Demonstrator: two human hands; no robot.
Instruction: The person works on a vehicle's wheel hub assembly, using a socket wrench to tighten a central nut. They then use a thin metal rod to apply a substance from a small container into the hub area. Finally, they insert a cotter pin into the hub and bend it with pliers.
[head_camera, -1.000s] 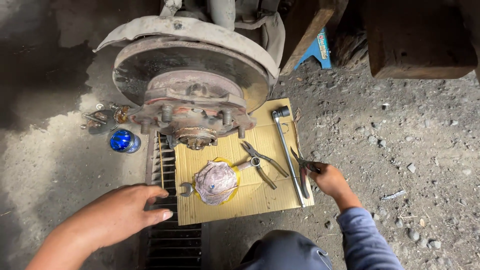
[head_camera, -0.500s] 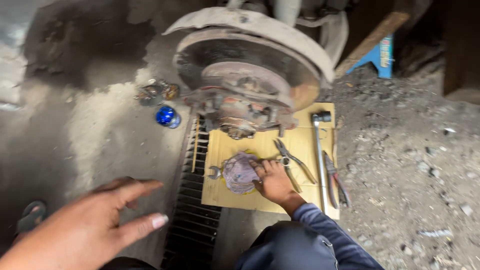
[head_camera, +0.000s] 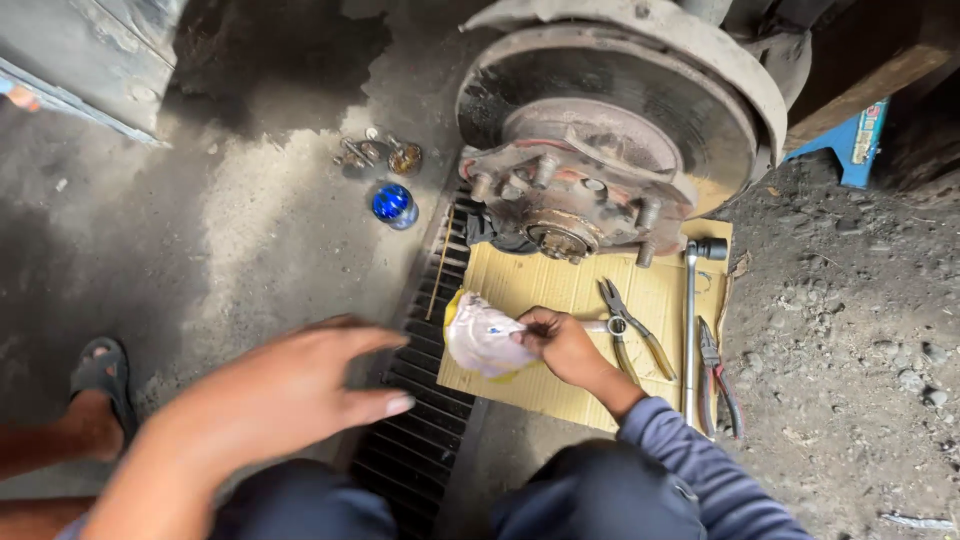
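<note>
My right hand (head_camera: 562, 345) grips a crumpled pale plastic bag (head_camera: 482, 337) lying on a yellow cardboard sheet (head_camera: 545, 285) under a rusty wheel hub (head_camera: 570, 195) with a brake disc (head_camera: 610, 90). My left hand (head_camera: 290, 390) hovers open and blurred over the concrete floor, near a metal drain grate (head_camera: 425, 400), holding nothing. Pliers (head_camera: 630, 325) lie on the cardboard just right of my right hand.
A long ratchet wrench (head_camera: 692, 320) and a second pair of pliers (head_camera: 715, 370) lie at the cardboard's right edge. A blue cap (head_camera: 392, 203) and small metal parts (head_camera: 375, 153) sit on the floor at left. A sandalled foot (head_camera: 98, 385) rests far left. Gravel lies at right.
My right hand moved left from the wrench side to the plastic bag and took hold of it. My left hand rose and spread. The view shifted left.
</note>
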